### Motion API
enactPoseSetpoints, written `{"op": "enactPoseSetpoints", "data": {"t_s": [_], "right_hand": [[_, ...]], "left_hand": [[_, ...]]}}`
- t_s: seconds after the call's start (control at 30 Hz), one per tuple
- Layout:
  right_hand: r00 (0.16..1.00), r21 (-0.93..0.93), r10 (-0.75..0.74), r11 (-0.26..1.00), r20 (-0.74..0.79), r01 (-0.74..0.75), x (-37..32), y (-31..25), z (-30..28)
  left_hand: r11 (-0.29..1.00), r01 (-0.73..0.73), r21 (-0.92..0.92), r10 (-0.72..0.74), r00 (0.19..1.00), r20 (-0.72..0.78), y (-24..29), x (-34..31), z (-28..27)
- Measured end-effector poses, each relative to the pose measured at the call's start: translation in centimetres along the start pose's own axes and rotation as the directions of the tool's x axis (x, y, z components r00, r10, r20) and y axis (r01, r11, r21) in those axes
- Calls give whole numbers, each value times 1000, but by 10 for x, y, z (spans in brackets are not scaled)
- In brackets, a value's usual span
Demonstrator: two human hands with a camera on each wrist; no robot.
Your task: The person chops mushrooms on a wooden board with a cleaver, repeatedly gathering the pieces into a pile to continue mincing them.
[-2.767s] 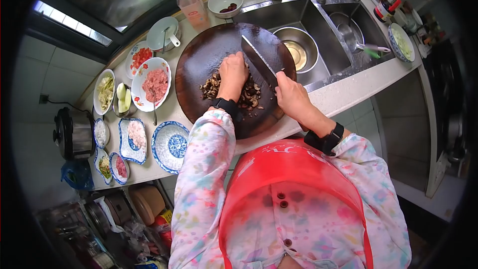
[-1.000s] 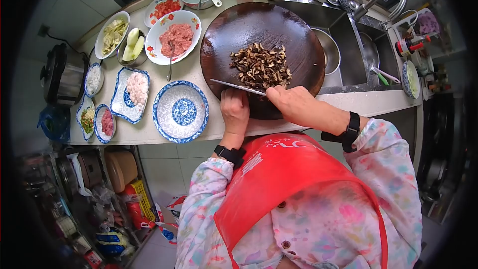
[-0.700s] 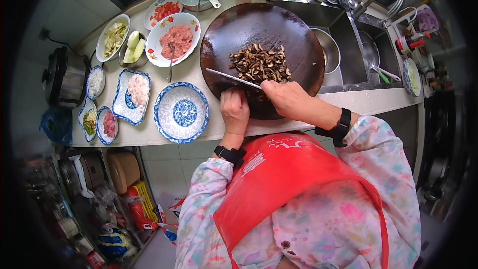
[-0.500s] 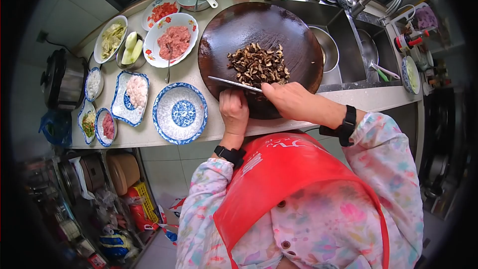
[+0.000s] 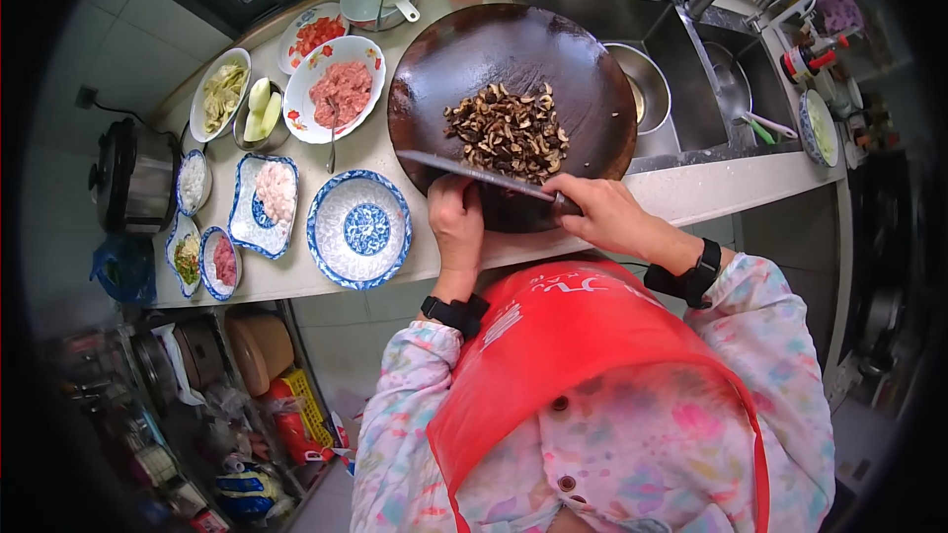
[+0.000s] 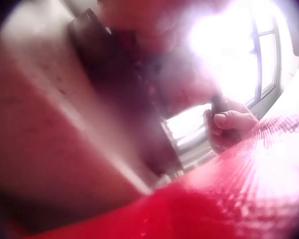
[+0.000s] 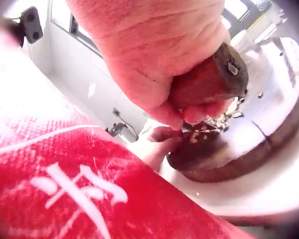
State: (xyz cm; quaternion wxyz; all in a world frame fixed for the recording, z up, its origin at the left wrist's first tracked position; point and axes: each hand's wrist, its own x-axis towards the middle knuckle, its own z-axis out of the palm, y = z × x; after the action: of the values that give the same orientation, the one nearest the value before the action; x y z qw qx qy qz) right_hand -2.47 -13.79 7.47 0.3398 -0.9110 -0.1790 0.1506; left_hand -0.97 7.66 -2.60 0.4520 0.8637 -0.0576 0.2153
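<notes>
A heap of chopped brown mushrooms lies on the round dark chopping board. My right hand grips the dark handle of a kitchen knife, whose blade slants leftward over the near part of the board. In the right wrist view the right hand wraps round the thick handle end. At the board's near left edge, my left hand has its fingers bent close beneath the blade. Its fingertips are hidden, and I cannot tell whether they hold anything. The left wrist view is mostly blurred.
To the left stand a bowl of minced meat, an empty blue-patterned bowl, a square dish of pale meat and several small bowls. A steel sink with a pot lies right. A rice cooker stands far left.
My left hand has moved from the heap to the board's near edge. The knife has swung from the board's right side to across its near part, its blade shifting slightly there since.
</notes>
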Motion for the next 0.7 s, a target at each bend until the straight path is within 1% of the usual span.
{"op": "enactPoseSetpoints", "data": {"t_s": [0.03, 0.07, 0.1, 0.13, 0.17, 0.2, 0.23, 0.27, 0.3, 0.37, 0.4, 0.43, 0.47, 0.5, 0.53, 0.6, 0.63, 0.7], "right_hand": [[999, 8, 12, 1000, -43, -11, 0, -2, -1], [999, 14, 15, 1000, -47, -14, -1, -5, -4], [999, 28, 46, 999, -29, -45, -2, -7, -9], [997, 42, 78, 996, -12, -78, -4, -8, -13], [996, 47, 85, 995, -18, -84, -7, -9, -15], [993, 59, 107, 992, 53, -110, -11, -9, -17], [984, 70, 125, 988, 125, -135, -14, -7, -18], [984, 74, 129, 988, 121, -139, -15, -2, -16], [986, 32, 94, 995, 141, -99, -14, 4, -13], [987, -50, 7, 999, 158, 1, -10, 7, -16], [988, -47, 7, 999, 153, 0, -6, 9, -19], [991, -194, -70, 977, 110, 91, -2, 12, -22], [985, -341, -151, 925, 79, 169, 2, 15, -26], [981, -411, -185, 890, 66, 196, 7, 18, -32], [981, -411, -183, 891, 62, 192, 11, 17, -38], [963, -463, -261, 847, 64, 260, 19, 11, -55], [962, -504, -269, 825, 46, 255, 26, 8, -61], [964, -537, -265, 809, 34, 242, 42, 10, -72]], "left_hand": [[998, 57, -37, -57, 998, -6, -2, -1, -1], [998, 54, -35, -54, 999, 0, -2, -1, -3], [984, 156, -91, -165, 981, -103, -1, -1, -5], [956, 250, -156, -278, 941, -196, 0, -2, -9], [931, 267, -250, -334, 900, -280, 1, -1, -15], [891, 280, -357, -404, 848, -343, -3, 2, -18], [875, 274, -399, -425, 829, -363, 3, 10, -23], [857, 266, -440, -448, 808, -383, 12, 20, -26], [858, 265, -439, -444, 811, -379, 13, 27, -23], [697, 244, -674, -500, 840, -213, 15, 44, -17], [699, 242, -672, -495, 843, -212, 17, 51, -16], [672, 348, -653, -560, 817, -141, 20, 58, -17], [637, 450, -625, -621, 780, -71, 21, 66, -15], [639, 397, -658, -605, 788, -112, 20, 75, -10], [640, 397, -658, -602, 791, -110, 22, 82, -10], [597, 415, -687, -660, 741, -126, 29, 98, -15], [584, 383, -716, -657, 741, -139, 31, 108, -15], [570, 394, -721, -657, 746, -112, 26, 123, -12]]}}
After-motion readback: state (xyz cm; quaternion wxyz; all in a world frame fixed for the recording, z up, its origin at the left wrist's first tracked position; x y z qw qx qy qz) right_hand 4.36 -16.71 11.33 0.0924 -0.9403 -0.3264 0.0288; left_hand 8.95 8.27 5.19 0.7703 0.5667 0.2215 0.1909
